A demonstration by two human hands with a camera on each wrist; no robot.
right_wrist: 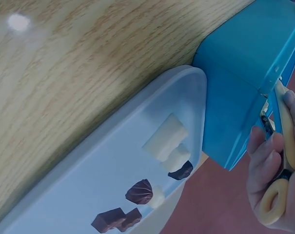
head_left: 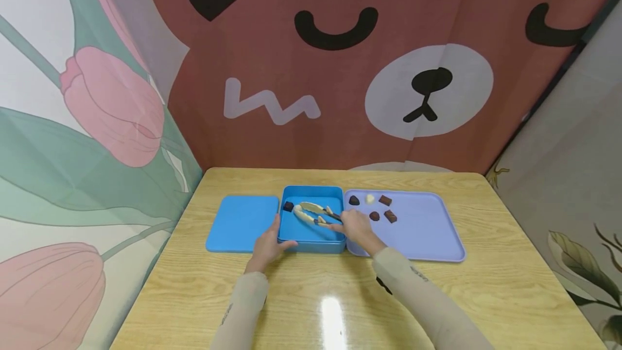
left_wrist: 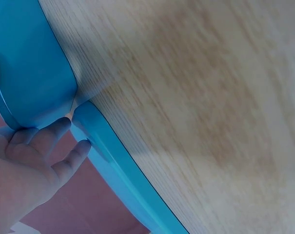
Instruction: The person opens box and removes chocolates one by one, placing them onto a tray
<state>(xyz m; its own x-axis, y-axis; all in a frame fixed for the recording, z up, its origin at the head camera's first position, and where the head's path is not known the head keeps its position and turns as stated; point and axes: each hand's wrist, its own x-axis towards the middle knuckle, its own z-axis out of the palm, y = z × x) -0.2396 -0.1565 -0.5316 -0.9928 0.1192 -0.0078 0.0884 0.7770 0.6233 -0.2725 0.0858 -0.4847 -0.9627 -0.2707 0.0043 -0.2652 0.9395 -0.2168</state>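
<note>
My right hand holds cream-coloured tongs by the handles, their tips inside a blue box. A dark chocolate lies in the box's back left part, just left of the tong tips. At the box's front left corner is my left hand, thumb along the front wall and fingers on the left side. In the left wrist view its fingers look extended beside the box wall. From the right wrist, the fingers curl round the tongs and the tips are hidden by the box.
A flat blue lid lies left of the box. To the right stands a lilac tray with several chocolates near its left side, among them a brown piece and a white piece. Behind the wooden table hangs a printed cloth.
</note>
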